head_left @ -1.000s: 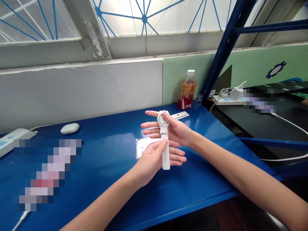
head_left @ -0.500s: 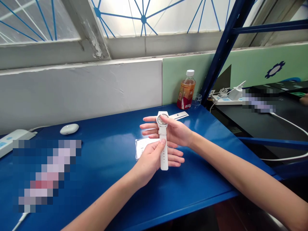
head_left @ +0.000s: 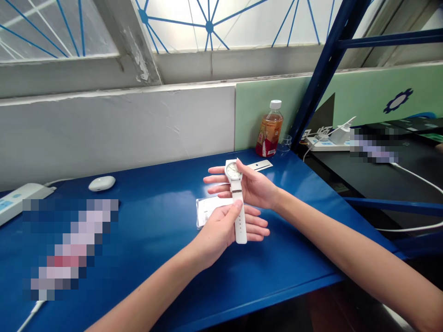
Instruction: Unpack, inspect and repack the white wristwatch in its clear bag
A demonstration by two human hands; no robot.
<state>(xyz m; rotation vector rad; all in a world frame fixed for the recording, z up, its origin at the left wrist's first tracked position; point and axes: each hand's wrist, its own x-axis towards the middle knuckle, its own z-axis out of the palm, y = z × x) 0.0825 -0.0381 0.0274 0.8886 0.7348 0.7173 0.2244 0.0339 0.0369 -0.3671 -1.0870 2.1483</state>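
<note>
A white wristwatch with a round dial and a pale strap is held up between my two hands over the blue table. My right hand supports the watch head, its thumb at the dial's right edge and its fingers stretched behind. Lower down, my left hand pinches the strap under its thumb, with the other fingers extended behind it. The strap's holed end hangs toward me. Behind my left hand lies a clear packet with a white card, partly hidden. A white strip with a dark slot lies beyond my right hand.
On the blue table are a white earbud case, a blurred-out object with a cable, and a power strip at left. A drink bottle and a clear cup stand at the back, beside a blue metal post.
My right thumb has moved off the dial to its right edge, uncovering the face. The strap's lower end has swung slightly right, and both hands keep their hold.
</note>
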